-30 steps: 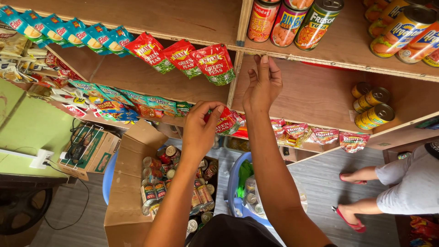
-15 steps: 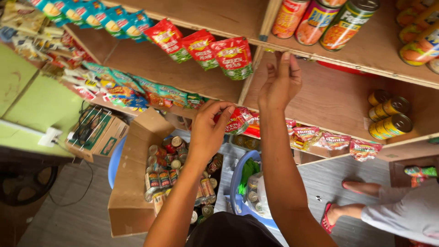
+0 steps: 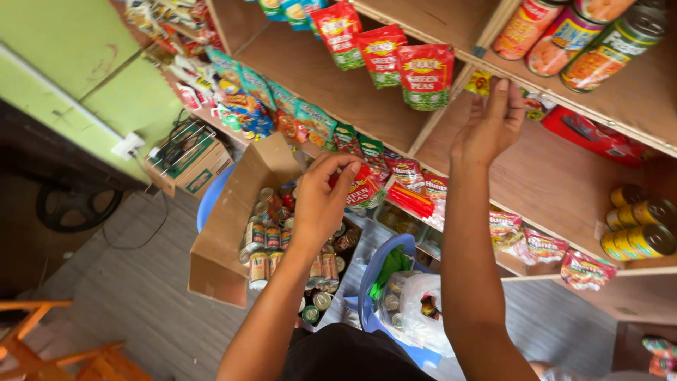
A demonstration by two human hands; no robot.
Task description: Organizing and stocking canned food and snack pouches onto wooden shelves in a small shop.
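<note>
My right hand is raised against the front edge of a wooden shelf, fingers spread and pointing up. Its fingertips sit beside a small yellow packet at the shelf post. My left hand is lower, with its fingers curled at a row of red sachets hanging along a shelf edge. A bit of red shows between thumb and fingers, but whether it grips a sachet is unclear. Red pouches of green peas hang above both hands.
Large cans stand on the upper shelf and yellow cans on a lower one. Below me an open cardboard box holds several small tins. A blue basin with bags sits beside it. A smaller box sits by the green wall.
My left hand has curled its fingers tighter at the red sachets. My right hand has stayed at the shelf edge. The view has swung, so the shelves look more tilted.
</note>
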